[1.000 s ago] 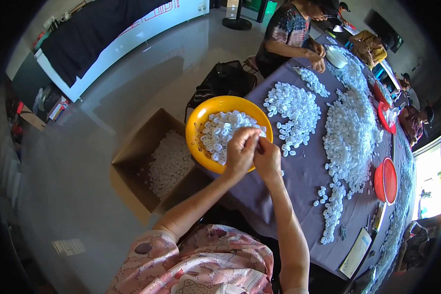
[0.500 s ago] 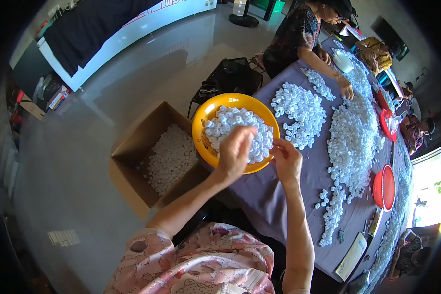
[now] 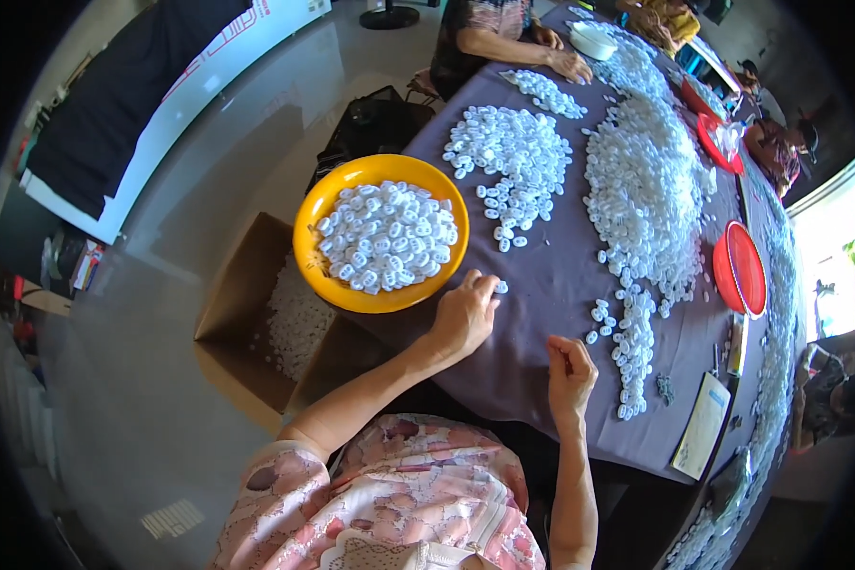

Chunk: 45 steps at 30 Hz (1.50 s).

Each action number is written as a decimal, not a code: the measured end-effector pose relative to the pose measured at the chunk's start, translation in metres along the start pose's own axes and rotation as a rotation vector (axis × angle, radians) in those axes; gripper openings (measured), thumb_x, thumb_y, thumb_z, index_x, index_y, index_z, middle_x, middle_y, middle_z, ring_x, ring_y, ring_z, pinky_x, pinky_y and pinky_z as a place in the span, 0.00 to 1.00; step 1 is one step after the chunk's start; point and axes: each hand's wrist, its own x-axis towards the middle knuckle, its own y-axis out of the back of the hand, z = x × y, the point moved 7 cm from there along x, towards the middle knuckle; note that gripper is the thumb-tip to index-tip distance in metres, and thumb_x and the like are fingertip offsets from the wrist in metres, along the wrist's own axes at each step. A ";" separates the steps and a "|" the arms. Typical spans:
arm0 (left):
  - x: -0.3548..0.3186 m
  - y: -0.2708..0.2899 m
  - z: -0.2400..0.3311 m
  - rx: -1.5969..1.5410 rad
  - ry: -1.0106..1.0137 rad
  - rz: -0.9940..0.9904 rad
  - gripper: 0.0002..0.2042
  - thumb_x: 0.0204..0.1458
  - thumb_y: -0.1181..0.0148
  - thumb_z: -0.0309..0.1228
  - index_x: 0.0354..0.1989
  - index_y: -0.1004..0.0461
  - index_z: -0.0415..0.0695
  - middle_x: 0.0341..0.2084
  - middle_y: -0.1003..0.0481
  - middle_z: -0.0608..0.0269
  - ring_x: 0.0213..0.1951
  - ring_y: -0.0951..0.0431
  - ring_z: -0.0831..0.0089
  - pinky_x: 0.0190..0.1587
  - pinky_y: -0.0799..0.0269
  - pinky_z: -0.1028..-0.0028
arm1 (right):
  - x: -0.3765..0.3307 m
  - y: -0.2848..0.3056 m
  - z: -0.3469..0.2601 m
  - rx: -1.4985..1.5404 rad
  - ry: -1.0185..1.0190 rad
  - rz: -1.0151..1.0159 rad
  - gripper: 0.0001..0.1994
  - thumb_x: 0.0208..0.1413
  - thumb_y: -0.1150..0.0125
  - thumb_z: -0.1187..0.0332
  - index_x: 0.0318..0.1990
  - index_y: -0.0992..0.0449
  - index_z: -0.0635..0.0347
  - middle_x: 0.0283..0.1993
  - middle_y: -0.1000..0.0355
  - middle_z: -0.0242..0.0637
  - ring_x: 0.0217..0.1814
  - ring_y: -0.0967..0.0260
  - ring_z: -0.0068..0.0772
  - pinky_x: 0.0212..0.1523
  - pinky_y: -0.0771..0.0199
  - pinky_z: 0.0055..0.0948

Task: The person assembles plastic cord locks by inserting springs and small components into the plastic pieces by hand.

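A yellow bowl, heaped with small white oval plastic pieces, rests at the table's left corner. Just right of its lower rim, my left hand is closed low over the cloth, with one white plastic piece at its fingertips. My right hand hovers near the table's front edge, thumb and fingers pinched together; whatever they may hold is hidden. To its right lies a narrow strip of the same pieces. A loose pile of them spreads beyond the bowl.
Below the bowl stands an open cardboard box with more white pieces inside. A large heap runs along the grey-clothed table. A red basket and a notepad lie at the right. A co-worker's hand works across the table.
Both hands have left the bowl: my left hand moved down onto the cloth beside it, my right hand toward the table's front edge. The whole view has shifted, with table things appearing further left.
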 end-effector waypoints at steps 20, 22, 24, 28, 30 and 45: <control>0.010 -0.011 0.014 0.075 -0.056 -0.077 0.12 0.46 0.36 0.24 0.40 0.27 0.45 0.35 0.30 0.62 0.33 0.23 0.60 0.34 0.27 0.65 | -0.013 0.014 0.002 -0.028 -0.006 0.045 0.04 0.52 0.42 0.80 0.34 0.24 0.64 0.31 0.26 0.39 0.29 0.27 0.34 0.30 0.29 0.26; 0.009 -0.011 0.014 0.073 -0.072 -0.084 0.11 0.47 0.38 0.24 0.40 0.27 0.45 0.35 0.30 0.61 0.34 0.23 0.59 0.34 0.27 0.64 | -0.013 0.014 0.002 -0.028 -0.010 0.040 0.04 0.52 0.42 0.80 0.34 0.24 0.64 0.31 0.26 0.40 0.29 0.27 0.34 0.30 0.28 0.26; 0.009 -0.011 0.014 0.071 -0.089 -0.092 0.11 0.48 0.39 0.24 0.41 0.28 0.44 0.35 0.30 0.60 0.34 0.23 0.58 0.34 0.27 0.64 | -0.014 0.013 0.004 -0.029 -0.015 0.035 0.04 0.52 0.42 0.80 0.34 0.24 0.64 0.31 0.26 0.40 0.29 0.26 0.34 0.30 0.28 0.26; 0.013 -0.007 0.012 0.042 -0.099 -0.052 0.06 0.53 0.43 0.25 0.38 0.27 0.41 0.32 0.28 0.57 0.32 0.23 0.57 0.33 0.27 0.65 | -0.013 0.012 0.003 -0.037 0.013 0.035 0.04 0.52 0.43 0.80 0.34 0.24 0.65 0.30 0.27 0.39 0.28 0.28 0.31 0.30 0.29 0.25; 0.017 -0.007 0.004 0.034 -0.095 -0.049 0.05 0.54 0.44 0.25 0.38 0.26 0.39 0.30 0.27 0.56 0.32 0.23 0.57 0.32 0.27 0.66 | -0.013 0.012 0.002 -0.026 0.017 0.038 0.04 0.52 0.43 0.80 0.34 0.24 0.65 0.29 0.27 0.38 0.27 0.29 0.28 0.29 0.31 0.23; 0.024 -0.011 -0.015 -0.145 0.104 -0.203 0.09 0.58 0.50 0.26 0.39 0.24 0.34 0.24 0.25 0.59 0.17 0.28 0.77 0.20 0.31 0.77 | -0.015 0.015 0.000 -0.026 0.055 0.063 0.04 0.52 0.43 0.80 0.34 0.24 0.65 0.30 0.27 0.38 0.28 0.28 0.30 0.31 0.30 0.24</control>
